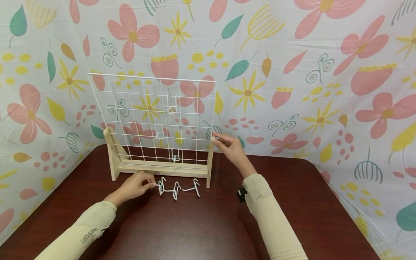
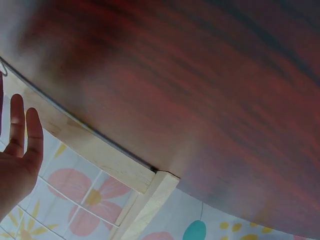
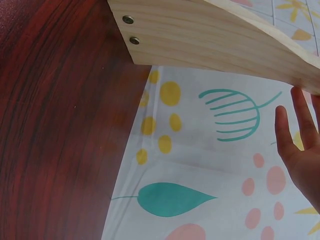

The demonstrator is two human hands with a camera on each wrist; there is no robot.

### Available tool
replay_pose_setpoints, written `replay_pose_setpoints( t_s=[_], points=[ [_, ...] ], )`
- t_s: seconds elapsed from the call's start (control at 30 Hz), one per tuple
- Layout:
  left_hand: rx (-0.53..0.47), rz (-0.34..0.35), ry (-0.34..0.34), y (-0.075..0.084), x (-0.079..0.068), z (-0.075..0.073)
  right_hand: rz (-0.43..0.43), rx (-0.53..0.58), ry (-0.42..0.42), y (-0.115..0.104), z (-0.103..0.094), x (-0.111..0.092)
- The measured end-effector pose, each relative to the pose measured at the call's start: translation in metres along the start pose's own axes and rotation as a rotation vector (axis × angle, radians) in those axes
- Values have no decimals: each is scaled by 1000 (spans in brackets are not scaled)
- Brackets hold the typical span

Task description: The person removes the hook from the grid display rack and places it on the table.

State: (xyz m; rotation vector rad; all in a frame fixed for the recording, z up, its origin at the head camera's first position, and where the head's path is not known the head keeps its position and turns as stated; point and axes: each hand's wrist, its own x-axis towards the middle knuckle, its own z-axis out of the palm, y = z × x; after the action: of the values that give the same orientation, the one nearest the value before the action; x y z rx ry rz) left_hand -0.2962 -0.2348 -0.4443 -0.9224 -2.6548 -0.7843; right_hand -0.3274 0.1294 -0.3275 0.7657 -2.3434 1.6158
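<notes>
A white wire grid panel [image 1: 152,108] stands in a pale wooden stand [image 1: 162,170] on the table. My left hand [image 1: 134,186] pinches the end of a white wire hook [image 1: 160,187] just in front of the stand's base. Beside that hook lie two more white hooks, one in the middle [image 1: 176,191] and one at the right [image 1: 196,187]. My right hand [image 1: 231,148] holds the top of the stand's right side post [image 3: 210,42] between thumb and fingers. In the right wrist view its outer fingers [image 3: 300,120] reach the wood's edge; thumb and forefinger are out of frame.
Three white hooks hang on the grid: upper [image 1: 172,109], middle [image 1: 159,135] and lower [image 1: 175,157]. The dark red-brown table [image 1: 201,231] extends in front and to the right. A floral cloth [image 1: 276,108] hangs behind. A small black object [image 1: 241,194] is by the right wrist.
</notes>
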Motion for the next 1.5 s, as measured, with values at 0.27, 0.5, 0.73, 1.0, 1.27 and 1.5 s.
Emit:
replay_pose_setpoints(
  t_s=[0.27, 0.5, 0.73, 1.0, 1.27, 1.5],
  points=[
    [82, -57, -9, 3, -2, -2, -2, -2, 2, -1, 0, 1],
    [193, -16, -8, 5, -3, -5, -5, 5, 7, 0, 1, 2],
    [259, 52, -18, 4, -5, -4, 5, 6, 7, 0, 1, 2],
    [349, 133, -83, 3, -4, -5, 11, 8, 1, -1, 0, 1],
    [382, 159, -127, 6, -4, -7, 12, 9, 1, 0, 0, 2],
    [411, 163, -148, 2, -5, -3, 8, 2, -3, 0, 0, 1]
  ],
)
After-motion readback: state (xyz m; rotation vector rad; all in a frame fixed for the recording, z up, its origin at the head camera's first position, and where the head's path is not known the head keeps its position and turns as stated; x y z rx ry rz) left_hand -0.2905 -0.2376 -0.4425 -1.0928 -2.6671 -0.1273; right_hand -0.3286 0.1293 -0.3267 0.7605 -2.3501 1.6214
